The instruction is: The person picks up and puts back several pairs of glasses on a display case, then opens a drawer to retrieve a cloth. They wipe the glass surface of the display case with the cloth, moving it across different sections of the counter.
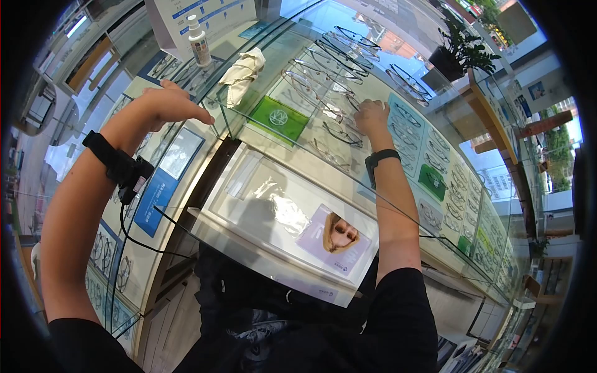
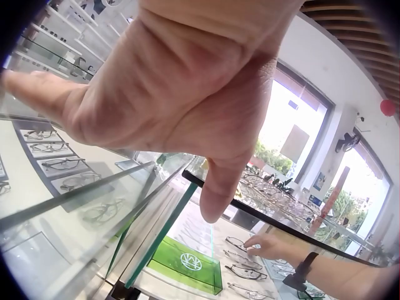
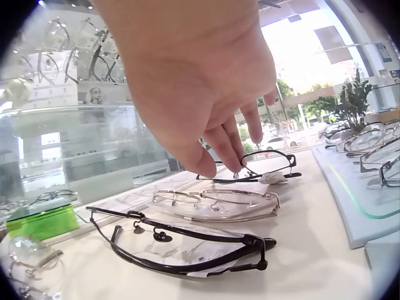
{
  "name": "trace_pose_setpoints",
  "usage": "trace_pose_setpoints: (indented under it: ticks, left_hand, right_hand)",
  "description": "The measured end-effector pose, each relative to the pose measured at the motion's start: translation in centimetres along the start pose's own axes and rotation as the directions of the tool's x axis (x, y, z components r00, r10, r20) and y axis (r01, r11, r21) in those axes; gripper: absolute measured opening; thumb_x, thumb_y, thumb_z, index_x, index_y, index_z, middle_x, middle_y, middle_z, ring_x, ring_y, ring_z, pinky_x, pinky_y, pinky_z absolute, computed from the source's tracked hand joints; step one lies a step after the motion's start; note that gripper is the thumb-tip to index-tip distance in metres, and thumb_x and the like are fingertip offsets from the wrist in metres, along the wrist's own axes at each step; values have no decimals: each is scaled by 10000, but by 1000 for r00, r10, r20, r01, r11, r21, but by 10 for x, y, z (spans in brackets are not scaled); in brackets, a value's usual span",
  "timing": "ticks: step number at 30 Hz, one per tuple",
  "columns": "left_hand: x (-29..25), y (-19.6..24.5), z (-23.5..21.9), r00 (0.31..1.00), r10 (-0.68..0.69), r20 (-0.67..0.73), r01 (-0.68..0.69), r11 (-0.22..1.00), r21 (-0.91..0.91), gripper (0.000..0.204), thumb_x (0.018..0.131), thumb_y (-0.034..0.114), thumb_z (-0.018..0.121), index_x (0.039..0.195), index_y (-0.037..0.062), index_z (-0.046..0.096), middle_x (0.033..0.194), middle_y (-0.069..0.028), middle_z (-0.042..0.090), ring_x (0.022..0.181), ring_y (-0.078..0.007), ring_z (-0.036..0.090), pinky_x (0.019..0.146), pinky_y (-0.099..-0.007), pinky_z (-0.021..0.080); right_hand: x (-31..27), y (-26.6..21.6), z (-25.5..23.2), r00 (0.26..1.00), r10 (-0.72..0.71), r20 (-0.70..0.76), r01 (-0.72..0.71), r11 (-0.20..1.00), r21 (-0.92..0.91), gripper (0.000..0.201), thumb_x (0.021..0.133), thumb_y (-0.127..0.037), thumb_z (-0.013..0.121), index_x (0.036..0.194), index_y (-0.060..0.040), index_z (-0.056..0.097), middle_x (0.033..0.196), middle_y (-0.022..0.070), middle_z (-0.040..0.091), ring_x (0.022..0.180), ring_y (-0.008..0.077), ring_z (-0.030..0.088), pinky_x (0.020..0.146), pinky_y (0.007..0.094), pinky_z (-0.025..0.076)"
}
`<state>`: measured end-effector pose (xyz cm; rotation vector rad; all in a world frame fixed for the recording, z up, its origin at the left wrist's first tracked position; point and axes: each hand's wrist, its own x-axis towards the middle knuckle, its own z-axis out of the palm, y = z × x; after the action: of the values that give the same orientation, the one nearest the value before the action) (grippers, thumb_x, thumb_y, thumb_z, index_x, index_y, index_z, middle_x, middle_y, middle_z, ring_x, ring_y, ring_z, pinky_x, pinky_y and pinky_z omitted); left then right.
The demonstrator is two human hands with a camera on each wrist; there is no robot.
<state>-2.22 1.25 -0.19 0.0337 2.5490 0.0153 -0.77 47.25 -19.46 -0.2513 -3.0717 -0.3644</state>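
Observation:
In the head view my right hand (image 1: 373,118) reaches into the glass case among rows of eyeglasses. The right wrist view shows its fingertips (image 3: 236,165) at the bridge of a dark-framed pair (image 3: 269,164); whether they pinch it, I cannot tell. Nearer that camera lie a pale metal pair (image 3: 219,197) and a black half-rim pair (image 3: 187,247). My left hand (image 1: 171,104) is over the glass edge at the case's corner, fingers spread and thumb extended, holding nothing. In the left wrist view the left thumb (image 2: 219,194) overlaps the dark-edged glass.
A green box (image 1: 278,119) lies inside the case. On the glass top are a crumpled cloth (image 1: 244,76) and a spray bottle (image 1: 199,42). A white drawer (image 1: 249,217) with a portrait card stands out before my body. A potted plant (image 1: 463,53) is at the upper right.

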Motion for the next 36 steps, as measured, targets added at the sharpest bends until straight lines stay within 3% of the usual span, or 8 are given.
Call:
trace_pose_setpoints:
  ticks: [9, 13, 21, 24, 28, 30, 33, 36]
  left_hand:
    - [6, -1, 0, 1000, 15, -9, -14, 998, 55, 1190, 734, 747, 682, 1504, -112, 391, 1611, -431, 53, 1420, -705, 104, 1155, -647, 227]
    - [5, 0, 0, 1000, 11, -3, -11, 999, 30, 1185, 730, 754, 674, 1490, -117, 411, 1609, -434, 59, 1430, -692, 109, 1169, -639, 192]
    - [-4, 3, -3, 997, 50, -56, -47, 998, 49, 1075, 742, 700, 705, 1422, -110, 515, 1582, -355, 268, 1455, -506, 299, 1089, -609, 368]
    - [8, -3, 4, 995, 29, -95, -44, 987, -157, 1014, 718, 587, 806, 1410, -102, 533, 1555, -330, 354, 1439, -484, 360, 1072, -579, 424]
    - [7, -6, -1, 998, 42, -40, -52, 948, -314, 994, 678, 481, 882, 1402, -107, 536, 1520, -304, 432, 1431, -436, 410, 1074, -550, 446]
    - [16, -11, 0, 991, 116, 64, -90, 944, -318, 1168, 684, 549, 854, 1490, -146, 374, 1608, -260, 148, 1523, -436, 128, 1096, -642, 380]
    - [16, -10, 1, 999, 37, 25, -29, 961, -275, 1120, 685, 576, 843, 1477, -105, 439, 1605, -251, 180, 1499, -443, 171, 1090, -631, 393]
    - [12, -3, 4, 995, -6, -101, -4, 995, -98, 1074, 688, 641, 806, 1458, -47, 510, 1588, -261, 239, 1442, -489, 218, 1093, -601, 392]
  right_hand:
    - [7, -3, 5, 1000, -8, 28, 7, 999, 36, 302, 876, -298, 581, 1058, -127, 751, 1250, 24, 675, 1273, 272, 536, 1165, 607, 277]
    - [-7, -12, -4, 992, -61, -111, 73, 992, 107, 264, 858, -264, 614, 983, -85, 762, 1127, 67, 700, 1185, 301, 587, 1134, 587, 306]
    - [-61, -66, -41, 967, -168, -191, 189, 977, 100, 211, 856, -244, 622, 922, -92, 754, 1095, 85, 686, 1137, 292, 601, 1120, 550, 336]
    - [-97, -82, -50, 924, -354, -147, 377, 910, 175, 202, 856, -226, 622, 923, -90, 754, 1065, 93, 684, 1093, 299, 612, 1075, 534, 373]
    - [-147, -102, -84, 771, -626, 114, 577, 763, 290, 205, 829, -173, 607, 906, -46, 749, 871, 158, 711, 904, 368, 653, 857, 454, 506]
    - [-173, -105, -100, 690, -708, 150, 586, 668, 460, 187, 817, -180, 617, 878, -52, 739, 828, 177, 710, 848, 384, 660, 761, 447, 528]
    - [-202, -101, -133, 544, -807, 228, 468, 518, 716, 179, 839, -207, 603, 848, -43, 674, 826, 159, 683, 820, 356, 653, 747, 444, 510]
    - [-216, -89, -197, 508, -833, 218, 371, 440, 818, 186, 851, -217, 603, 865, -38, 652, 833, 142, 667, 822, 332, 646, 764, 434, 502]
